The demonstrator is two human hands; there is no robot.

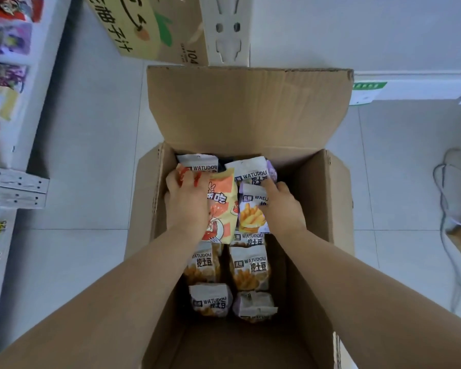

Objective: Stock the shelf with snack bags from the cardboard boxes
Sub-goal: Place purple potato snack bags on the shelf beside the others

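An open cardboard box (314, 198) stands on the floor below me, filled with several white and purple snack bags (249, 267) showing fries. My left hand (186, 201) reaches into the box and grips a yellow and orange snack bag (224, 209), with a red-marked bag edge under its fingers. My right hand (280, 203) grips a purple fries bag (250, 211) beside it. Both forearms reach down into the box. The shelf (14, 107) with snack bags stands at the left edge.
A second printed cardboard box (144, 25) lies on the floor behind the open one. A perforated shelf bracket (14, 187) sticks out at the left. Grey cables (447, 198) and another box corner lie at the right. The floor is pale tile.
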